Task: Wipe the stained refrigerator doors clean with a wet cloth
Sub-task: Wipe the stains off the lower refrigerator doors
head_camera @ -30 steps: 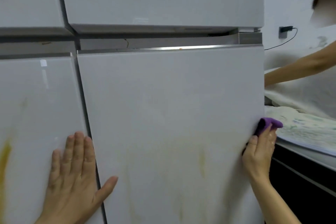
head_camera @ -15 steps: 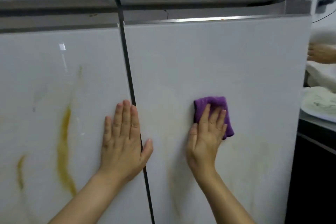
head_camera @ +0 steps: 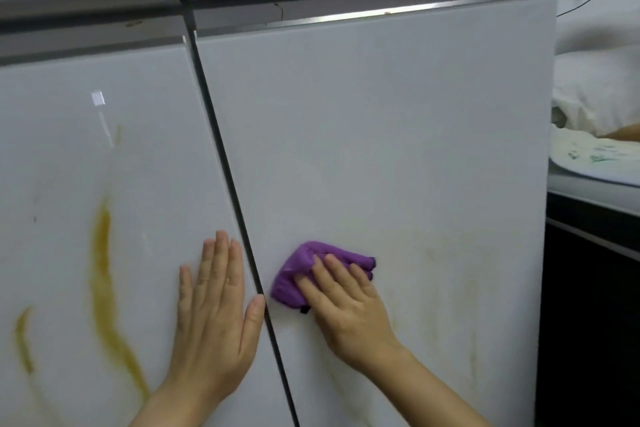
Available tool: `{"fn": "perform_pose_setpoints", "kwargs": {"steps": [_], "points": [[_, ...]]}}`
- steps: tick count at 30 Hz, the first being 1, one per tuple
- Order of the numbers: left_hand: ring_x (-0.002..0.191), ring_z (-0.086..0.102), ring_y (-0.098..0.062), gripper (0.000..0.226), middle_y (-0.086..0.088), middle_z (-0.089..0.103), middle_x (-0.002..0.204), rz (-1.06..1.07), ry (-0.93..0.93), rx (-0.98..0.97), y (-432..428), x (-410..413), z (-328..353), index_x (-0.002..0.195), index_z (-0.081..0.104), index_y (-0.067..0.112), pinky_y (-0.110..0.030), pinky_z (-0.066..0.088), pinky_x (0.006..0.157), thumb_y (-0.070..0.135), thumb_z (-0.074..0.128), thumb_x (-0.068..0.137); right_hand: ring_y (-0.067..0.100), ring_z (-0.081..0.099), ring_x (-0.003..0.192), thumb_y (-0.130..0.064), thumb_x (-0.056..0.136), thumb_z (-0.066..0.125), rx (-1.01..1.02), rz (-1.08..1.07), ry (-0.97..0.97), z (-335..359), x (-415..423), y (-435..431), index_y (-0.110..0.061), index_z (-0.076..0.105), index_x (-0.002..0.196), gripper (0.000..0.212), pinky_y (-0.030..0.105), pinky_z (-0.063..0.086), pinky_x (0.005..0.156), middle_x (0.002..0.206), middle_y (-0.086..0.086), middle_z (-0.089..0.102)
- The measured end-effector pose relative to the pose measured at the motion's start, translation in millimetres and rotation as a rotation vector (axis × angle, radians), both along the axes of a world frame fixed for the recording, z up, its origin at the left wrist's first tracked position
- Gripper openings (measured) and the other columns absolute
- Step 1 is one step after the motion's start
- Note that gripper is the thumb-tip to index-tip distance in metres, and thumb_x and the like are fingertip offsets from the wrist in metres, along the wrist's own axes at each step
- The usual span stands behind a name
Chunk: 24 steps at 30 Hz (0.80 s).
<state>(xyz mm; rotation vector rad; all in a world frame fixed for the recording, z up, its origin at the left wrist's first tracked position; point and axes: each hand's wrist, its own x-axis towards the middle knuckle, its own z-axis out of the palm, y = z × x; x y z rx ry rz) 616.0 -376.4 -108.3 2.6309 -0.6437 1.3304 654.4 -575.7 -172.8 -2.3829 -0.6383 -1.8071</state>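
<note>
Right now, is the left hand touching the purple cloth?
Apart. The head view shows the door seam and bare right door between the left hand and the purple cloth.

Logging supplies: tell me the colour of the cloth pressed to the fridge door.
Plain purple, the cloth under the right hand; the head view shows it best.

The left hand (head_camera: 214,315) and right hand (head_camera: 349,308) are bare, with nails trimmed short at the fingertips. Behind the fingers, wrists and forearms are bare to the frame's edge.
</note>
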Motion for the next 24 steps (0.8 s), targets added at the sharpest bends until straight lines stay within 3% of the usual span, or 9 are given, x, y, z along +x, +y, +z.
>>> {"fn": "perform_pose_setpoints", "kwargs": {"steps": [3,5,7,10,13,17,19,22,24], "points": [[0.147,0.0,-0.019,0.067,-0.005,-0.001,0.159,0.095,-0.002,0.052,-6,4,-17,0.151,0.001,0.01,-0.042,-0.005,0.117,0.049,0.009,0.097,0.018,0.007,0.146,-0.029,0.086,0.043,0.124,-0.083,0.019,3,8,-54,-0.03,0.027,0.139,0.056,0.037,0.009,0.115,0.144,0.007,0.034],[0.147,0.0,-0.02,0.068,-0.006,-0.001,0.159,0.127,0.0,0.05,-8,7,-21,0.151,0.002,0.009,-0.044,-0.005,0.116,0.05,0.008,0.097,0.029,0.014,0.142,-0.028,0.078,0.043,0.279,-0.152,0.058,6,18,-98,-0.029,0.027,0.139,0.063,0.04,0.009,0.114,0.142,0.017,0.038],[0.146,-0.002,-0.022,0.07,-0.007,-0.002,0.159,0.144,0.011,0.046,-10,10,-22,0.15,0.002,0.008,-0.045,-0.007,0.116,0.052,0.008,0.096,0.038,0.02,0.138,-0.027,0.081,0.036,0.562,-0.197,0.132,8,24,-148,-0.018,0.029,0.144,0.064,0.047,0.014,0.112,0.144,0.028,0.034],[0.146,-0.006,-0.021,0.072,-0.006,-0.007,0.159,0.148,0.02,0.031,-14,14,-23,0.15,0.0,0.008,-0.043,-0.01,0.115,0.055,0.007,0.095,0.037,0.005,0.144,-0.03,0.088,0.023,1.034,-0.18,0.259,-1,22,-202,-0.008,0.016,0.148,0.065,0.046,0.004,0.116,0.155,0.023,0.009],[0.146,-0.008,-0.021,0.073,-0.006,-0.009,0.159,0.15,0.024,0.029,-15,15,-24,0.15,-0.001,0.008,-0.041,-0.011,0.114,0.055,0.006,0.095,0.033,0.0,0.145,-0.024,0.089,0.021,1.191,-0.146,0.253,-14,20,-210,-0.008,0.01,0.15,0.064,0.037,-0.003,0.116,0.157,0.018,0.003],[0.146,-0.008,-0.021,0.071,-0.006,-0.01,0.159,0.153,0.038,0.034,-13,14,-25,0.15,-0.002,0.008,-0.041,-0.011,0.115,0.053,0.006,0.095,0.036,0.001,0.144,-0.027,0.085,0.018,1.493,-0.161,0.225,-13,24,-174,-0.004,0.012,0.149,0.068,0.039,0.0,0.115,0.156,0.023,0.004],[0.146,-0.008,-0.021,0.07,-0.006,-0.009,0.159,0.142,0.038,0.027,-15,14,-25,0.15,-0.001,0.008,-0.041,-0.011,0.115,0.051,0.005,0.096,0.032,-0.002,0.145,-0.029,0.087,0.02,1.429,-0.111,0.223,-10,21,-130,-0.002,0.011,0.148,0.067,0.033,-0.005,0.115,0.155,0.022,0.002],[0.146,-0.009,-0.019,0.067,-0.005,-0.011,0.159,0.106,0.026,0.024,-13,12,-24,0.15,-0.003,0.009,-0.041,-0.011,0.114,0.048,0.009,0.097,0.02,-0.006,0.143,-0.035,0.092,0.023,1.169,-0.002,0.208,-12,10,-42,-0.011,0.006,0.148,0.063,0.022,-0.012,0.112,0.153,0.012,0.002],[0.146,-0.011,-0.016,0.069,-0.002,-0.015,0.158,0.075,0.017,0.026,-11,12,-23,0.15,-0.006,0.011,-0.039,-0.01,0.114,0.041,0.022,0.094,0.016,-0.01,0.144,-0.036,0.097,0.023,0.959,0.012,0.239,-21,2,11,-0.022,0.004,0.15,0.058,0.029,-0.006,0.114,0.155,0.01,0.007]]}}
